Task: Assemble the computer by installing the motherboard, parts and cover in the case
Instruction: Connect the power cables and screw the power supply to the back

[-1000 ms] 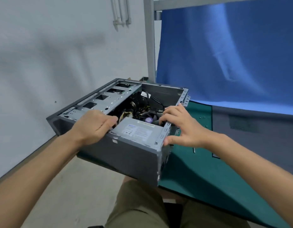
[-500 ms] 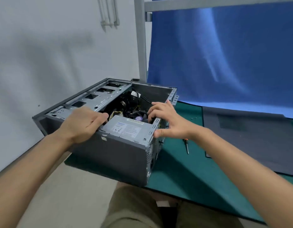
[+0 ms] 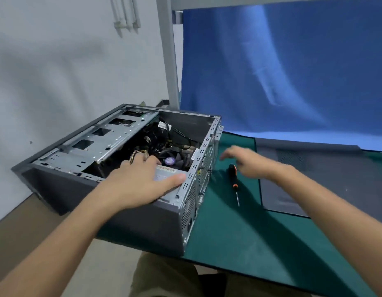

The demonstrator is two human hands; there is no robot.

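At bench left end, on green mat (image 3: 239,243): case (image 3: 125,215), grey, lying open side up, near left corner seemingly out past bench's near edge.

Along bench right side, well apart from case: cover (image 3: 314,185), flat on mat, not yet fitted.

Inside case, left side: drive cage (image 3: 95,144). Near right corner: power supply (image 3: 167,171). Just behind it: fan (image 3: 169,161) with purple hub label, amid black cables.

Left hand (image 3: 143,183): fingers straight, laid flat on power supply, gripping nothing.

Right hand (image 3: 248,161): fingers apart and relaxed, blurred, hovering over screwdriver handle, holding nothing.

Screwdriver (image 3: 233,176): black with orange bands, on mat just beside case rear wall, tip toward near edge.

Likely hazards: overhanging case tipping or sliding off bench on any leftward shove from left hand; screwdriver knocked or rolled away by a hurried reach; loose cables pinched under cover at closing.
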